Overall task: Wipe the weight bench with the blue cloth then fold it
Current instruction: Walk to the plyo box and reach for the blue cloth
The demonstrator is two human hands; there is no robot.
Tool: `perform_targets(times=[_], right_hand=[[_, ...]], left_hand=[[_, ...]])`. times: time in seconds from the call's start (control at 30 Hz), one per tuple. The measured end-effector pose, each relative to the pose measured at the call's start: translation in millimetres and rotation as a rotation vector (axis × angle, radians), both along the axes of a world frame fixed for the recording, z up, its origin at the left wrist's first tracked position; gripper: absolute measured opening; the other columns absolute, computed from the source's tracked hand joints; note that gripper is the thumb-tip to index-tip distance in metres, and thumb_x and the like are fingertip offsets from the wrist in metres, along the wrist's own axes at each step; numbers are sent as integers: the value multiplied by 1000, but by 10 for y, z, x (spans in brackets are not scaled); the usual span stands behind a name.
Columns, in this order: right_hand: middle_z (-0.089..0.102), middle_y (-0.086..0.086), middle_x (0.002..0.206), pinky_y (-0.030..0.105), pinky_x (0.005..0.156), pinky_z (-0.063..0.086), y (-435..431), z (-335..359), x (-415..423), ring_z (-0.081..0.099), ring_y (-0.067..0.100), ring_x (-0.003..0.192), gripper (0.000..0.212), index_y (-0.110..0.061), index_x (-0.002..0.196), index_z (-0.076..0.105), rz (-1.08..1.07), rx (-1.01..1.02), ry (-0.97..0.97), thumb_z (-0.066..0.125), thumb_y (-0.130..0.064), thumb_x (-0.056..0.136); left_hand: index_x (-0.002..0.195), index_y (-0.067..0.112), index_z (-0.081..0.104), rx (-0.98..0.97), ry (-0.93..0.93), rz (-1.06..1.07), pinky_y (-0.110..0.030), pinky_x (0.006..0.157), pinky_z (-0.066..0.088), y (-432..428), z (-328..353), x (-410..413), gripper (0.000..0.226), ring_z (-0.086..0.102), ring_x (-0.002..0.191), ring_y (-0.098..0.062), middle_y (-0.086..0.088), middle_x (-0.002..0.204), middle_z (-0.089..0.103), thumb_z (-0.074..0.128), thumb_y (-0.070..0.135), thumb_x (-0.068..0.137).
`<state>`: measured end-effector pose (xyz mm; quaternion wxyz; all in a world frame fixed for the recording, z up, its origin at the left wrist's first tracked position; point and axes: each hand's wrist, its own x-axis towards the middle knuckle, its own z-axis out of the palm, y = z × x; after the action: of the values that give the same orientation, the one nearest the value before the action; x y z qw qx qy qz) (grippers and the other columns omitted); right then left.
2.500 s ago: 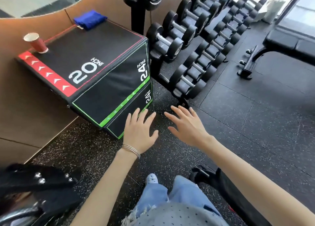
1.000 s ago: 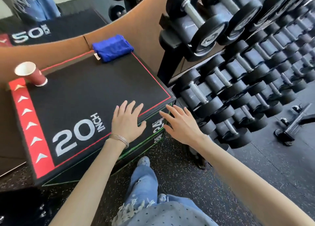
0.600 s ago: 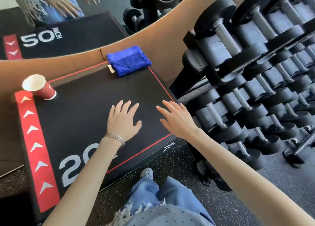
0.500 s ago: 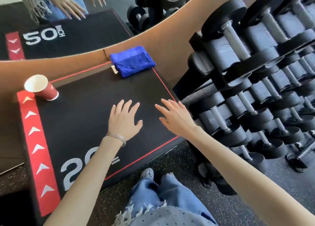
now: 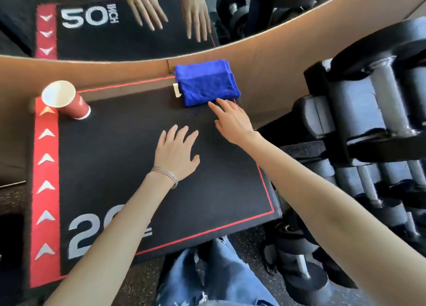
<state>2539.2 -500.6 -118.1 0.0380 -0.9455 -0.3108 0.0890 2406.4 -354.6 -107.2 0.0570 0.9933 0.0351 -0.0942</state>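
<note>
A folded blue cloth (image 5: 206, 82) lies at the far right corner of a black plyo box (image 5: 129, 130) marked "20 inch", against the wall. My right hand (image 5: 231, 119) reaches over the box with straight fingers, its fingertips just short of the cloth's near edge. My left hand (image 5: 176, 152) hovers open over the middle of the box top, a bracelet on its wrist. Neither hand holds anything. No weight bench is in view.
A red paper cup (image 5: 66, 101) stands at the box's far left corner. A rack of black dumbbells (image 5: 368, 126) fills the right side, close to my right arm. A mirror (image 5: 119, 22) above the tan wall ledge reflects the box and my hands.
I have stepped closer, so the box fills more of the view. My right hand has moved forward to the cloth's near edge. My left hand stays over the middle of the box.
</note>
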Motion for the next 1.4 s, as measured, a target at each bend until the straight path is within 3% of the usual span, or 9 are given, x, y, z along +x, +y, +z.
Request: perform_targets(times=[0.2, 0.33, 0.47, 0.53, 0.73, 0.9, 1.07, 1.17, 1.4], right_hand=[[21, 9, 155, 45, 115, 21, 284, -240, 529, 17, 29, 143, 53, -21, 148, 21, 40, -19, 16, 41, -24, 99], [23, 11, 152, 46, 113, 23, 369, -352, 692, 23, 32, 138, 53, -26, 147, 24, 48, -121, 60, 44, -24, 98], [37, 14, 136, 40, 86, 40, 451, -325, 682, 41, 34, 117, 58, -19, 135, 39, 66, -133, -68, 59, -2, 84], [42, 15, 129, 37, 73, 37, 492, -321, 660, 45, 34, 108, 57, -14, 129, 43, 75, -126, -112, 62, 3, 78], [48, 15, 118, 35, 67, 30, 470, -333, 562, 47, 33, 97, 41, -11, 119, 49, 84, -48, -158, 56, 4, 81], [49, 13, 118, 36, 68, 28, 295, -408, 160, 46, 32, 95, 35, -11, 116, 50, 118, -6, -167, 48, 3, 84], [62, 6, 91, 32, 57, 43, 94, -370, -413, 56, 26, 72, 39, -17, 94, 66, 114, 4, -263, 76, -2, 60], [63, 1, 85, 28, 54, 45, 19, -358, -807, 57, 22, 67, 46, -22, 90, 68, 70, -13, -277, 80, -4, 49], [65, 2, 83, 28, 55, 47, -55, -406, -1725, 59, 24, 68, 43, -20, 90, 70, -67, 77, -299, 73, 3, 54]], left_hand=[[147, 27, 23, 8, 35, 65, -44, 117, 14, 90, -35, 176, 65, 14, 145, -28, -4, 155, 25, 48, 43, 89], [147, 25, 25, 3, 41, 93, -44, 117, 14, 83, -57, 191, 65, 15, 144, -29, -5, 154, 26, 49, 40, 89], [147, 25, 25, -17, 47, 114, -44, 117, 15, 76, -95, 130, 64, 15, 144, -29, -6, 154, 27, 49, 38, 89], [147, 24, 26, -22, 56, 120, -44, 117, 15, 78, -111, 87, 64, 16, 144, -29, -6, 153, 27, 50, 37, 89], [146, 24, 28, -30, 52, 123, -44, 116, 17, 71, -149, -56, 64, 18, 143, -30, -7, 153, 29, 52, 35, 88], [144, 21, 35, -56, 37, 110, -46, 115, 19, 75, -148, -240, 63, 23, 142, -32, -9, 150, 35, 56, 32, 85], [139, 16, 45, -91, -8, 40, -51, 112, 26, 112, -97, -437, 63, 32, 137, -36, -14, 144, 43, 64, 27, 80], [140, 18, 42, -81, -3, -31, -50, 113, 25, 198, -77, -545, 64, 31, 138, -35, -12, 146, 42, 63, 29, 81], [141, 18, 41, -88, 34, -236, -48, 114, 23, 376, -119, -750, 63, 29, 139, -34, -11, 147, 40, 61, 28, 82]])
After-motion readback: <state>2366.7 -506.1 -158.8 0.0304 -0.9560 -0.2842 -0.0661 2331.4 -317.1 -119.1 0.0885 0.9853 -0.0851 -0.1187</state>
